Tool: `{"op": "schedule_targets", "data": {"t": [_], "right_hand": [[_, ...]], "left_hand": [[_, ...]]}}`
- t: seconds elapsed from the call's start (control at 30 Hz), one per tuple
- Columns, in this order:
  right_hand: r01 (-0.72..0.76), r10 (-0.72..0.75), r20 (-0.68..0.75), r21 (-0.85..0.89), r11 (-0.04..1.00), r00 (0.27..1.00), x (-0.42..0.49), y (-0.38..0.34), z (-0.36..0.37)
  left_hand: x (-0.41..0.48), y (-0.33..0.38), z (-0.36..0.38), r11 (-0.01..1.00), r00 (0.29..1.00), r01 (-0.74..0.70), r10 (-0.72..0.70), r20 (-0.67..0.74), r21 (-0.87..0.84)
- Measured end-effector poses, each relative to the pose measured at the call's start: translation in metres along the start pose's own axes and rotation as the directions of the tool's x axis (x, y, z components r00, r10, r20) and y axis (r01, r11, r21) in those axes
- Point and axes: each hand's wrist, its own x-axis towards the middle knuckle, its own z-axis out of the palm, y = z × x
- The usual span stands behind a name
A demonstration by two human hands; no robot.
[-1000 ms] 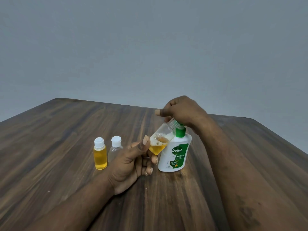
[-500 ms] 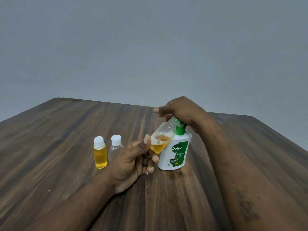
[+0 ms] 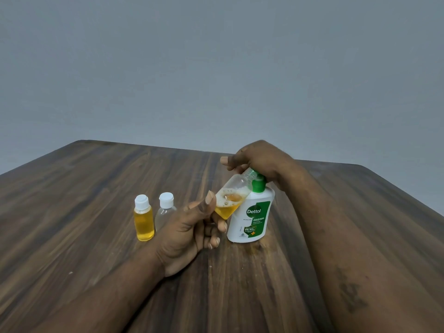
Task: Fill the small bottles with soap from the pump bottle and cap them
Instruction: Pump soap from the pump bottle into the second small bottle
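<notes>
A white pump bottle point(image 3: 249, 219) with a green label and green pump stands upright on the wooden table point(image 3: 96, 188). My right hand point(image 3: 259, 159) lies over the pump head from above, fingers bent over it. My left hand point(image 3: 189, 227) holds a small clear bottle point(image 3: 231, 197) tilted, its open neck up at the pump nozzle and amber soap pooled in its lower part. To the left stand two capped small bottles: one full of amber soap point(image 3: 143, 218), one clear and looking empty point(image 3: 165, 210), partly hidden by my left hand.
A small wet smear of soap point(image 3: 254, 248) marks the table just in front of the pump bottle. A plain grey wall rises behind the table's far edge. My right forearm point(image 3: 348, 248) crosses the right side of the table.
The pump head has come back up a little under my right hand and the green neck shows more. The small bottle stays tilted at the nozzle.
</notes>
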Motion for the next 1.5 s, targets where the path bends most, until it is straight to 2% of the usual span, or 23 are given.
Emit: {"op": "schedule_targets", "data": {"t": [0.2,0.27,0.47,0.63,0.77,0.83,1.0,1.1,1.3,1.37,1.5], "right_hand": [[0.164,-0.175,-0.181,-0.077,0.983,0.968,-0.0022,-0.0068,-0.0008],[0.168,-0.178,-0.163,-0.072,0.983,0.970,-0.0022,-0.0064,-0.0001],[0.052,-0.054,-0.011,-0.111,0.992,0.998,0.0020,-0.0019,0.0023],[0.105,-0.109,-0.095,-0.041,0.994,0.990,0.0000,-0.0028,0.0013],[0.180,-0.202,-0.198,-0.123,0.976,0.959,-0.0055,-0.0085,-0.0018],[0.166,-0.189,-0.176,-0.137,0.977,0.966,-0.0040,-0.0088,-0.0005],[0.044,-0.045,-0.006,-0.117,0.992,0.999,0.0003,-0.0021,0.0024],[0.076,-0.078,-0.014,-0.098,0.992,0.997,-0.0003,-0.0032,0.0020],[0.173,-0.195,-0.178,-0.133,0.976,0.964,-0.0041,-0.0090,-0.0009],[0.175,-0.194,-0.162,-0.127,0.976,0.967,-0.0030,-0.0087,0.0009],[0.061,-0.063,-0.013,-0.147,0.987,0.998,0.0008,-0.0025,0.0031]], "left_hand": [[-0.0005,0.0004,0.0006,1.000,1.000,-0.013,0.014,0.018,-0.021],[-0.0005,0.0011,0.0007,1.000,1.000,-0.008,0.009,0.016,-0.013],[-0.0004,-0.0001,-0.0010,1.000,1.000,0.019,-0.019,-0.017,-0.004],[-0.0005,-0.0006,-0.0001,1.000,1.000,0.006,-0.006,-0.002,-0.011],[-0.0007,0.0006,0.0011,1.000,1.000,0.000,0.000,0.014,-0.010],[-0.0009,0.0006,0.0004,1.000,1.000,0.006,-0.005,0.017,-0.012],[-0.0008,0.0002,0.0002,1.000,1.000,0.018,-0.018,-0.017,-0.005],[-0.0007,0.0018,0.0004,1.000,1.000,0.009,-0.009,-0.011,-0.002],[-0.0015,0.0024,0.0013,1.000,1.000,0.001,-0.001,0.026,-0.022],[-0.0016,0.0024,0.0012,1.000,1.000,0.006,-0.005,0.027,-0.025],[-0.0014,0.0013,0.0010,1.000,1.000,0.014,-0.014,-0.003,-0.008]]}}
